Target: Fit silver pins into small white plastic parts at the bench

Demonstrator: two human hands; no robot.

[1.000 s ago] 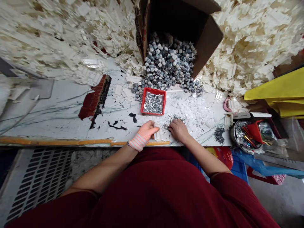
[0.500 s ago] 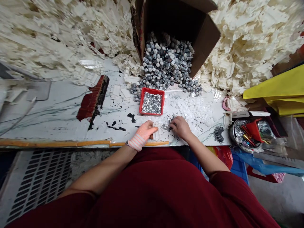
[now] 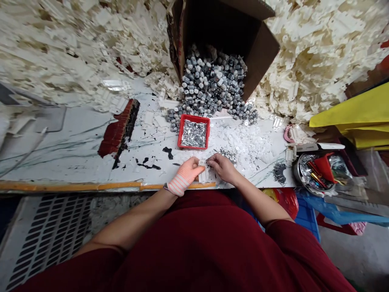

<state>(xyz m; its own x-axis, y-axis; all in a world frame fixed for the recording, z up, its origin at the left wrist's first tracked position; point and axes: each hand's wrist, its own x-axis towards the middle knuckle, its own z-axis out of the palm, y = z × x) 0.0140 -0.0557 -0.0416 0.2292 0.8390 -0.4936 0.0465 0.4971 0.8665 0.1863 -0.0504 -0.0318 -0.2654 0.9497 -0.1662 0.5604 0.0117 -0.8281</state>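
My left hand [image 3: 186, 174], in a striped glove with bare fingertips, is closed on a white plastic part [image 3: 203, 175] at the table's front edge. My right hand [image 3: 223, 167] is bare, its thumb and fingers pinched together just over the right side of that part. Whatever sits in the pinch is too small to make out. Behind the right hand lies a loose heap of small metal pins [image 3: 226, 153]. A red tray [image 3: 181, 144] full of shiny metal pins stands beyond the left hand. Small white discs [image 3: 252, 142] are scattered to the right.
A cardboard box [image 3: 263, 56] on its side spills small grey motors [image 3: 209, 81]. Heaps of cream plastic parts [image 3: 75, 44] line the back. A red-bristled brush [image 3: 117, 132] lies left. At right are a metal bowl [image 3: 299, 166] of odds and ends and yellow sheeting [image 3: 352, 115].
My right hand has moved left from the heap of metal pins to the white plastic part. My left hand, still on the part, has shifted slightly right.
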